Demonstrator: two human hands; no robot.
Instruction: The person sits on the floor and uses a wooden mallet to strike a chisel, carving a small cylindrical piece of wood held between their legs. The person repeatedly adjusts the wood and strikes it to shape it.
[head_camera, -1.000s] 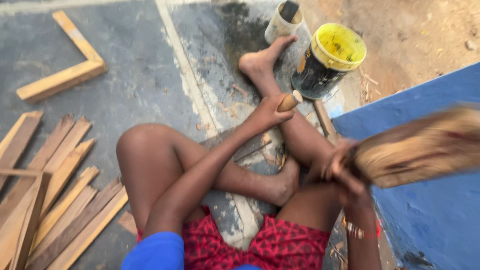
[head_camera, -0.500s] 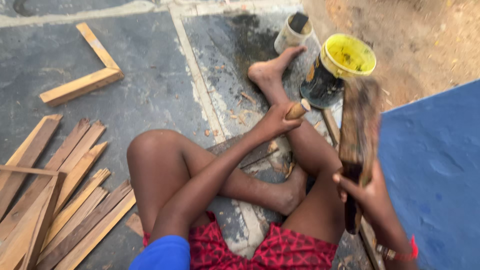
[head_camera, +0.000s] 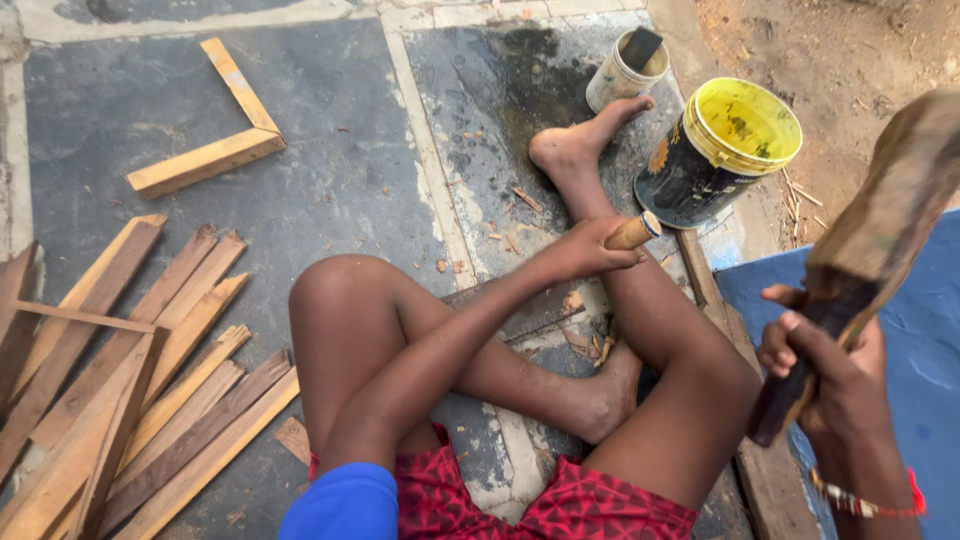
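The left hand (head_camera: 585, 250) is closed around a short wooden handle (head_camera: 634, 232), resting on the leg near the middle of the floor. The right hand (head_camera: 825, 355) grips a dark wooden block (head_camera: 880, 235) and holds it up on the right, above a blue board (head_camera: 925, 330). Farther away stand a yellow paint can (head_camera: 722, 150) and a small white can (head_camera: 625, 70), and wooden sticks (head_camera: 130, 370) lie on the floor at the left.

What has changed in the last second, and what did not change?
The right hand swung the wooden block: a second ago it lay nearly level, half a second ago it stood upright, and now it leans up to the right. The grip on it did not change. The left hand still holds the wooden handle over the outstretched leg. The yellow-rimmed can and the wooden slats stayed in place.
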